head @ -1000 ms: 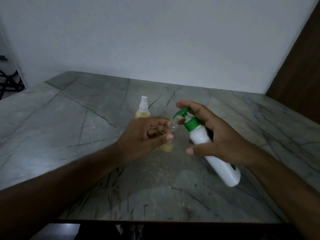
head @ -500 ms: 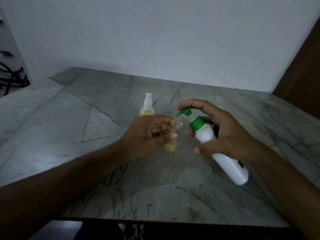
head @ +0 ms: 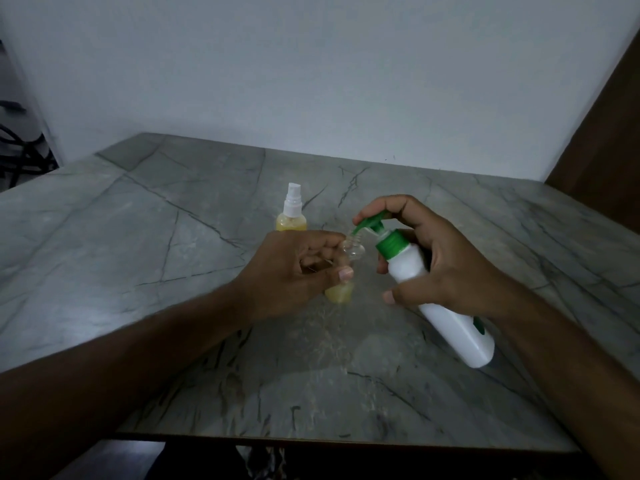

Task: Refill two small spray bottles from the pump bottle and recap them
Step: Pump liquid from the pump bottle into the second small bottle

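From the head view, the only 1 we have, we see our left hand [head: 294, 268] curled around the open spray bottle [head: 346, 268], thumb and fingers pinching its clear upper body, with yellow liquid showing low down below the thumb. The cap for this bottle is not visible to us. Our right hand [head: 440, 268] wraps the white pump bottle [head: 446, 306], tilted toward the left, with the index finger resting on the green pump head [head: 372, 227], whose spout sits just above the bottle's small mouth. The second spray bottle [head: 291, 211] stands capped and upright on the marble table [head: 138, 220], just behind our left hand, holding yellow liquid.

We judge the main risk to be a miss: the mouth is narrow and the spout meets it at an angle, so a hard press could shove the nozzle sideways and squirt liquid over our fingers or the table. Slippery fingers could then let the little bottle twist or tip. Pumping past the neck would overflow it before recapping.
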